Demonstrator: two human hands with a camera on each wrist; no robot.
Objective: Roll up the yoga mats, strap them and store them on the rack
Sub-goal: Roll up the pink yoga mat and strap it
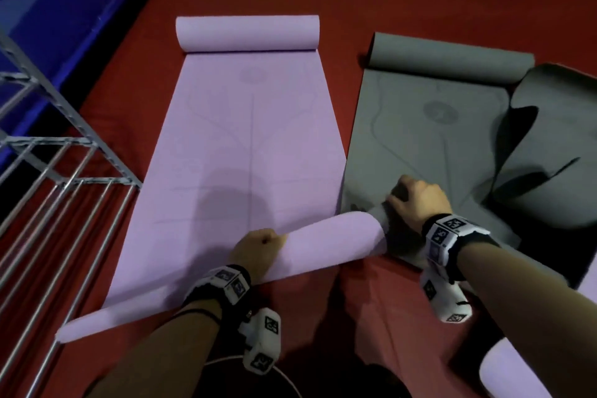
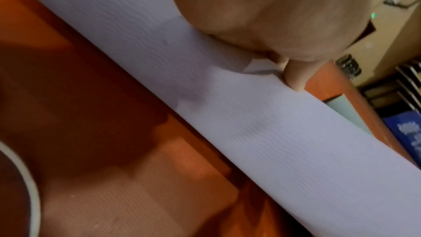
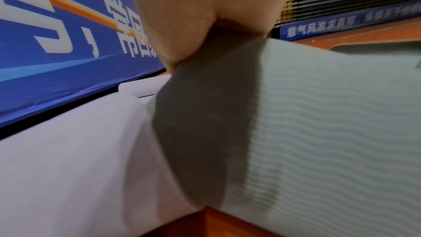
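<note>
Beside the metal rack [image 1: 64, 178], your lilac mat [image 1: 245, 139] is only begun: your left hand [image 1: 258, 252] curls over its near roll, while your right hand [image 1: 416, 200] clutches the grey mat [image 1: 420, 139] edge next to it. No straps are visible; fingertips are hidden.

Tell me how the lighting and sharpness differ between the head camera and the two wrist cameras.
Head view: dim, wide-angle bowing, a soft shadow on the purple mat. Left wrist view: warmer, the left hand close and soft. Right wrist view: motion smear on the grey mat.
</note>
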